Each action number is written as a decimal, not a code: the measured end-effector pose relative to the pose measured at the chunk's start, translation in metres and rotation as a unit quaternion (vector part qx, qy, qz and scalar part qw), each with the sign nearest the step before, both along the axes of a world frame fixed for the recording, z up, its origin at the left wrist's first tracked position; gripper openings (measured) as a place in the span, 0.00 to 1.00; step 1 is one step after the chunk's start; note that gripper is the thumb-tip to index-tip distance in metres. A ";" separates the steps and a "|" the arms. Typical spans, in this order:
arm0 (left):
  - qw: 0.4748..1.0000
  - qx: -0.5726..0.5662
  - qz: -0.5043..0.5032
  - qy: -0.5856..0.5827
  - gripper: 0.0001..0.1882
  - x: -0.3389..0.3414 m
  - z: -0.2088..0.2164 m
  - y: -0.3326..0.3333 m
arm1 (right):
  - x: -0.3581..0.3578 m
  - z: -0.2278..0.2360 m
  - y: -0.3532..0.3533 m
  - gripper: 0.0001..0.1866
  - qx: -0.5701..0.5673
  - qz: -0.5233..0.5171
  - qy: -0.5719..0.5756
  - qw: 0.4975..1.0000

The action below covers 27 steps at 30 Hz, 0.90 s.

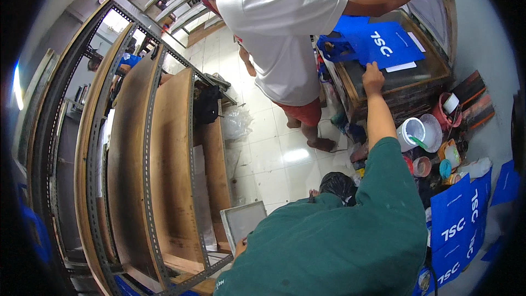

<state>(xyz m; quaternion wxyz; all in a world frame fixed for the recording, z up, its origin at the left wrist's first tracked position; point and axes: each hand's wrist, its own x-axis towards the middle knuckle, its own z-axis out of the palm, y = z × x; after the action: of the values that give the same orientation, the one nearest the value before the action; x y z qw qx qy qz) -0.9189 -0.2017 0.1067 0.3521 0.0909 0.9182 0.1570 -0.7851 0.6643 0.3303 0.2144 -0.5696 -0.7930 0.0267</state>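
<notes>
My right hand (373, 80), on an outstretched bare arm, pinches the near edge of a blue tote bag (359, 49) with white print. The bag lies on a dark, wood-edged worktable (402, 85), and white sheets (401, 67) stick out from under it. Low at my left side, my left hand (240, 246) grips the edge of a small grey framed panel (245, 222), whose lower part is hidden behind my green shirt. Across the table's left side stands a co-worker in a white shirt (274, 27), one arm stretched over to a raised wooden-framed screen (430, 8).
Tall metal racks with wooden shelves (170, 170) line the left. A white bucket (411, 131), tubs and jars crowd the floor on the right, near more printed blue bags (455, 230). Clear plastic (238, 123) lies on the tiled floor. Another person (129, 60) is behind the racks.
</notes>
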 end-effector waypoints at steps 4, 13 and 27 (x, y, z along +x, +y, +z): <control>0.989 0.143 -0.023 0.037 0.23 -0.019 0.040 0.074 | 0.021 0.021 -0.010 0.15 0.098 -0.048 0.099 0.989; 0.847 0.341 0.025 -0.406 0.32 -0.017 0.231 0.359 | 0.077 0.209 -0.158 0.10 0.308 0.075 0.216 0.924; 0.505 0.493 0.116 -0.698 0.54 -0.024 0.407 0.385 | 0.042 0.340 -0.326 0.11 0.108 0.754 0.297 0.576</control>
<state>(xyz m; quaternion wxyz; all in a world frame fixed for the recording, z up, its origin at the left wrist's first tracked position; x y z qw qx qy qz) -0.9430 0.1837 0.5135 0.7561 0.0036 0.1512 0.6367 -0.7430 0.3387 0.6705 0.4005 0.3012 -0.8253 0.2603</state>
